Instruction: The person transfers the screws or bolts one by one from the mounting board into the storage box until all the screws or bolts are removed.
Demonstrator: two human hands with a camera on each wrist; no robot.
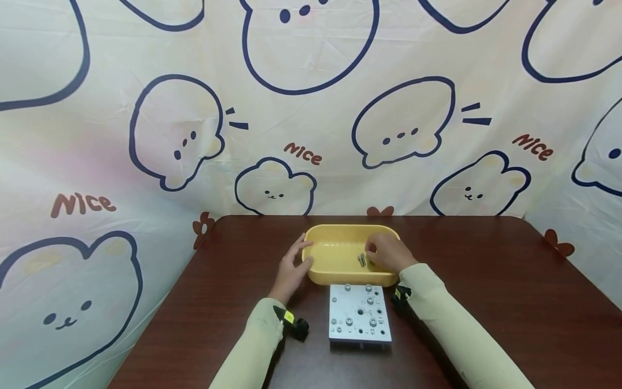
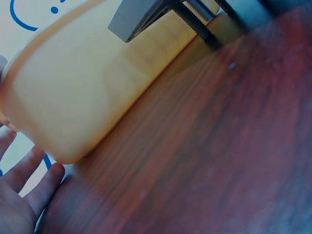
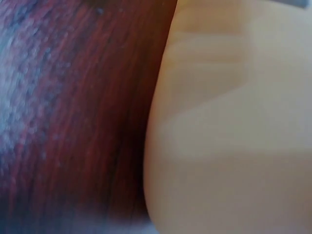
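A shallow yellow tray (image 1: 318,279) lies toward the back of the table. My left hand (image 1: 290,271) is at its left end, fingers spread and fairly straight, fingertips touching the rim; in the left wrist view the hand (image 2: 22,195) shows beside the tray's outer wall (image 2: 73,97). Inside the tray, at its right part, is my right hand (image 1: 389,253) with fingers bent downward. A few small metal screws (image 1: 362,260) lie just left of those fingers. Whether the fingertips pinch anything is hidden. The right wrist view shows only the tray's wall (image 3: 219,122) and table.
Just in front of the tray stands a silver metal plate (image 1: 359,316) with several bolts and holes, raised on threaded legs (image 2: 192,22). The dark wood table (image 1: 486,281) spreads to both sides. A printed cloth (image 1: 335,124) hangs behind it.
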